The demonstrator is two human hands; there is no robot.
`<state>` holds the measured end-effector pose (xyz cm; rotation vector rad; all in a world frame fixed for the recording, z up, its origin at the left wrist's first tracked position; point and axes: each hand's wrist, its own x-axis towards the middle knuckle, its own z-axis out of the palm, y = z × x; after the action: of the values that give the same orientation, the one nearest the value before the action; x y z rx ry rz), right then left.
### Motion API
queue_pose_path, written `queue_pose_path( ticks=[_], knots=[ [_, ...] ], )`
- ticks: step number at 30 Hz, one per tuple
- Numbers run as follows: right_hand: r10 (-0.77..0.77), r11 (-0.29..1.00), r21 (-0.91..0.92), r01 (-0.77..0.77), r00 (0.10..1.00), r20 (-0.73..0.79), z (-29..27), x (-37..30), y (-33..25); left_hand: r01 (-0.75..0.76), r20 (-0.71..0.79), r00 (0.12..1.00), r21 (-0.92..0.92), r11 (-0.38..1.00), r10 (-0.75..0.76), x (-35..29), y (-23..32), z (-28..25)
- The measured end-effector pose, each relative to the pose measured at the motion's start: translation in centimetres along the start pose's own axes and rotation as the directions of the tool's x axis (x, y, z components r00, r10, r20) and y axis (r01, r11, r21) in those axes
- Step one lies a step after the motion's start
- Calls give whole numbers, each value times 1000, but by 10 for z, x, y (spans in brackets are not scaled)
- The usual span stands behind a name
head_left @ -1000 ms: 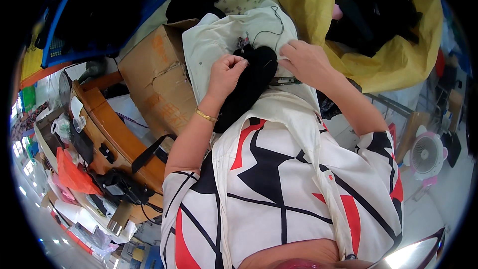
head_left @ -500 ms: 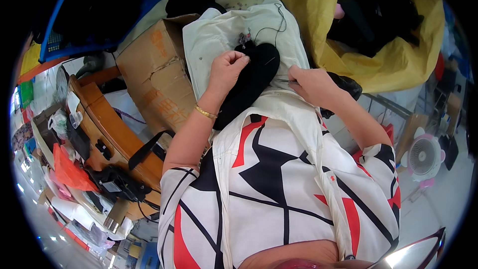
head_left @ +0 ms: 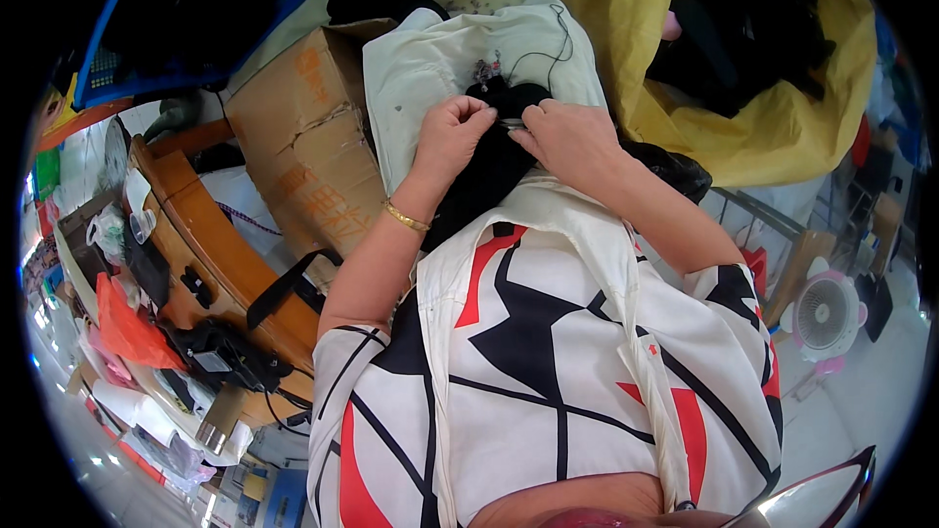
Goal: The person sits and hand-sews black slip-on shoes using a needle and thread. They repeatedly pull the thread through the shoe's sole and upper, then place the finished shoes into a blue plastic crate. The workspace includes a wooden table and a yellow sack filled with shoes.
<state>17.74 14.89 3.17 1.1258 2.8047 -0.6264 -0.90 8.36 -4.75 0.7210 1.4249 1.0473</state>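
Note:
A curved black fabric piece (head_left: 471,168) lies across the white apron cloth on my lap. My left hand (head_left: 453,142) is closed in a pinch at its upper left side, and what sits between those fingertips is too small to make out. From the right, my right hand (head_left: 577,145) grips a thin metal tool (head_left: 514,123). Only a little of the tool shows by the fingers, over the black fabric, close to my left fingertips. Above the hands, a small beaded cluster (head_left: 486,69) rests on the cloth. A loose dark thread (head_left: 558,36) curls to its right.
To the left stand a cardboard box (head_left: 303,137) and a brown wooden table (head_left: 210,244) with bags on it. A large yellow sack (head_left: 782,142) holding dark items is at the upper right. A white and pink fan (head_left: 827,305) stands on the right.
My right hand has moved left and up with the metal tool, from the fabric's right side to over it, close to my left hand. My left hand keeps its pinch nearly in place.

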Motion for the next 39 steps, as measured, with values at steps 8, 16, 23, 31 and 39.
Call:
queue_pose_path(
  ticks=[8,16,23,31,39],
  knots=[
    [10,1000,10,-9,1000,-13,3,1,1,24,-3,1000,-16,1000,-24,0,0,0],
    [10,1000,9,-10,1000,8,5,3,1,57,11,998,14,998,-57,-3,9,0],
    [-212,968,160,195,973,92,-4,-33,5,43,-55,997,-119,992,-49,-8,20,-2],
    [-187,971,129,199,978,-96,-10,-42,25,-124,201,977,225,966,79,-33,22,0],
    [-286,958,18,286,958,27,-7,-10,41,51,71,995,260,964,-71,-43,14,0]
  ],
)
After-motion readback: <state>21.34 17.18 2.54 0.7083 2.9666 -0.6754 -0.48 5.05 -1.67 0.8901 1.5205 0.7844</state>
